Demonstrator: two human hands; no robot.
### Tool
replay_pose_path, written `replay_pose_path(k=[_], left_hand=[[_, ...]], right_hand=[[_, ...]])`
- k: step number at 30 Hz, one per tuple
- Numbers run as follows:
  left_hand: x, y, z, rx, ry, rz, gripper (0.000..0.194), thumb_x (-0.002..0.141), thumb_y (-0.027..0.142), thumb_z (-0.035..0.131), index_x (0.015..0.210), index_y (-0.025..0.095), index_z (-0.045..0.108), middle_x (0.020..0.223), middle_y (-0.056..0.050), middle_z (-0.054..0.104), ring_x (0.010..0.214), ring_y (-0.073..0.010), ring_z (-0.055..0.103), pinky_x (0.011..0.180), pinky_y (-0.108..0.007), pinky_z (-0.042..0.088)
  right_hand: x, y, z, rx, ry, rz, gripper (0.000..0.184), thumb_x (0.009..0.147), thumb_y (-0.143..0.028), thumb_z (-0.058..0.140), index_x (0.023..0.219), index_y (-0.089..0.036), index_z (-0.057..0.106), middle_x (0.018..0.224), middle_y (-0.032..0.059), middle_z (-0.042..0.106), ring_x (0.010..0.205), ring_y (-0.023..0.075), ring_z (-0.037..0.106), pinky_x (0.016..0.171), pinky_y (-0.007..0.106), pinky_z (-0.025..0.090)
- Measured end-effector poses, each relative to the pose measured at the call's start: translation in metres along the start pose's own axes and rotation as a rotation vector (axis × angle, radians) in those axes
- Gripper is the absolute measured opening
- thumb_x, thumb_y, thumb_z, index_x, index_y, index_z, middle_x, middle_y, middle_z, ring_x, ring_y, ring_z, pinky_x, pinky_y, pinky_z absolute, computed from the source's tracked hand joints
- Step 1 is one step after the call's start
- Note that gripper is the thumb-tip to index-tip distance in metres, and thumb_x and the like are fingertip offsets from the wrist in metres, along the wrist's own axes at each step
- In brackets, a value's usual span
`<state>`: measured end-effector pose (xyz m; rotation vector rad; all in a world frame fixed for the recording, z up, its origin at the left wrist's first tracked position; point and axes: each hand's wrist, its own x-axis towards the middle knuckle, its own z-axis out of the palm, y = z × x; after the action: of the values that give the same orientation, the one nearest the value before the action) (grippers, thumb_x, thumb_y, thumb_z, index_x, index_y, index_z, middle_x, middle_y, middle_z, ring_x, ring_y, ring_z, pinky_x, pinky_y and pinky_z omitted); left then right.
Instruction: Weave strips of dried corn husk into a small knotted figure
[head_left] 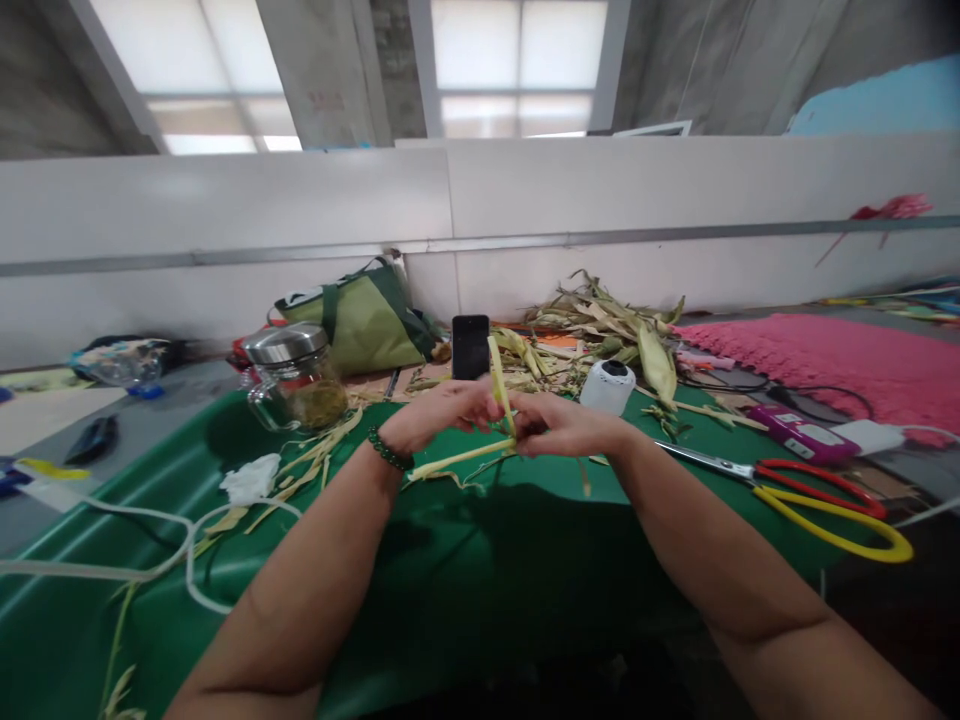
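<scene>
Above the green sheet (480, 600), both my hands meet around a pale yellow-green corn husk strip (496, 368). One end stands upright between them, and another length (461, 460) reaches left below my left hand. My right hand (559, 424) pinches the strip where it bends. My left hand (450, 408), with a green bead bracelet on the wrist, has its fingers closed at the upright part; the fingertips are partly blurred. Right behind my hands stands a black phone (471, 348). Scissors (757, 472) with red and yellow handles lie near my right forearm.
A glass jar (319, 395) and green bag (367, 325) stand at the left. Piled corn husks (600, 315) lie at the back, behind a white bottle (607, 388). White cord (180, 550) loops at left. Pink fabric (840, 360) and a purple box (796, 437) lie right.
</scene>
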<state>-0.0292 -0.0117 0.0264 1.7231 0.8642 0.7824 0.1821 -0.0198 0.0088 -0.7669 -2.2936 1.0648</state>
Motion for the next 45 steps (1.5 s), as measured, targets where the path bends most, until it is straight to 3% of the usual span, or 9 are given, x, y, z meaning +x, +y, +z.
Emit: replay_pose_path(k=[4, 9, 14, 17, 21, 25, 31, 36, 45], left_hand=[[0.003, -0.007, 0.01, -0.09, -0.088, 0.028, 0.032, 0.059, 0.029, 0.08, 0.08, 0.017, 0.059, 0.066, 0.004, 0.061, 0.058, -0.0085, 0.057, 0.054, -0.018, 0.043], [0.001, -0.007, 0.013, -0.117, -0.12, -0.018, 0.043, 0.061, 0.024, 0.078, 0.101, 0.019, 0.062, 0.083, -0.001, 0.067, 0.066, -0.0126, 0.064, 0.061, -0.023, 0.051], [0.0, -0.005, 0.012, -0.185, -0.059, -0.072, 0.024, 0.061, 0.023, 0.077, 0.081, 0.015, 0.067, 0.071, -0.002, 0.067, 0.061, -0.0145, 0.065, 0.061, -0.027, 0.054], [0.002, -0.005, 0.011, -0.275, -0.021, -0.109, 0.026, 0.06, 0.021, 0.078, 0.082, 0.015, 0.067, 0.068, -0.002, 0.067, 0.06, -0.0144, 0.066, 0.061, -0.027, 0.055], [0.003, -0.004, 0.011, -0.276, 0.079, -0.069, 0.026, 0.059, 0.022, 0.08, 0.08, 0.015, 0.066, 0.071, -0.002, 0.069, 0.061, -0.0138, 0.067, 0.062, -0.025, 0.055], [0.004, -0.002, 0.014, -0.176, 0.173, -0.02, 0.025, 0.059, 0.028, 0.081, 0.075, 0.015, 0.065, 0.067, -0.002, 0.068, 0.059, -0.0146, 0.067, 0.056, -0.024, 0.054], [0.004, -0.001, 0.012, -0.193, 0.207, -0.072, 0.032, 0.053, 0.031, 0.085, 0.069, 0.013, 0.064, 0.061, -0.002, 0.067, 0.052, -0.0145, 0.065, 0.054, -0.026, 0.055], [0.002, 0.001, 0.01, -0.26, 0.129, -0.115, 0.042, 0.052, 0.047, 0.083, 0.068, 0.012, 0.064, 0.061, -0.005, 0.069, 0.055, -0.0155, 0.067, 0.053, -0.024, 0.054], [0.002, -0.001, 0.006, -0.191, 0.136, -0.119, 0.034, 0.049, 0.034, 0.087, 0.067, 0.012, 0.067, 0.061, -0.004, 0.068, 0.053, -0.0154, 0.066, 0.053, -0.025, 0.054]], right_hand=[[0.004, -0.003, 0.005, 0.122, 0.163, 0.015, 0.036, 0.07, -0.024, 0.065, 0.101, -0.02, 0.049, 0.055, -0.0073, 0.055, 0.05, 0.0105, 0.052, 0.046, 0.02, 0.034], [0.006, -0.001, 0.004, 0.307, 0.281, 0.017, 0.043, 0.068, -0.035, 0.073, 0.102, -0.019, 0.052, 0.054, -0.0057, 0.06, 0.051, 0.0107, 0.056, 0.05, 0.02, 0.04], [0.008, 0.003, -0.002, 0.56, 0.466, 0.008, 0.046, 0.072, -0.053, 0.065, 0.104, -0.02, 0.058, 0.071, 0.0012, 0.068, 0.053, 0.0106, 0.057, 0.052, 0.023, 0.046], [0.009, 0.004, -0.004, 0.42, 0.574, -0.031, 0.038, 0.076, -0.056, 0.059, 0.086, -0.019, 0.063, 0.074, 0.0023, 0.067, 0.062, 0.012, 0.059, 0.059, 0.024, 0.047], [0.009, 0.002, 0.004, -0.042, 0.45, -0.069, 0.032, 0.079, -0.045, 0.06, 0.066, -0.017, 0.065, 0.059, 0.0005, 0.06, 0.056, 0.0109, 0.052, 0.055, 0.023, 0.039], [0.008, -0.002, 0.012, -0.203, 0.473, -0.105, 0.033, 0.083, -0.038, 0.054, 0.059, -0.017, 0.061, 0.054, -0.0004, 0.057, 0.051, 0.0096, 0.046, 0.052, 0.022, 0.034], [0.006, -0.003, 0.009, -0.247, 0.474, -0.089, 0.032, 0.082, -0.036, 0.053, 0.056, -0.017, 0.057, 0.049, -0.002, 0.052, 0.046, 0.0081, 0.041, 0.048, 0.022, 0.03], [0.007, 0.0, 0.005, -0.133, 0.44, 0.0, 0.033, 0.081, -0.04, 0.053, 0.058, -0.017, 0.058, 0.045, -0.003, 0.049, 0.042, 0.0078, 0.04, 0.045, 0.021, 0.031], [0.005, -0.001, -0.001, -0.144, 0.37, -0.047, 0.034, 0.08, -0.043, 0.056, 0.058, -0.017, 0.058, 0.044, -0.0044, 0.046, 0.043, 0.0074, 0.039, 0.046, 0.021, 0.03]])
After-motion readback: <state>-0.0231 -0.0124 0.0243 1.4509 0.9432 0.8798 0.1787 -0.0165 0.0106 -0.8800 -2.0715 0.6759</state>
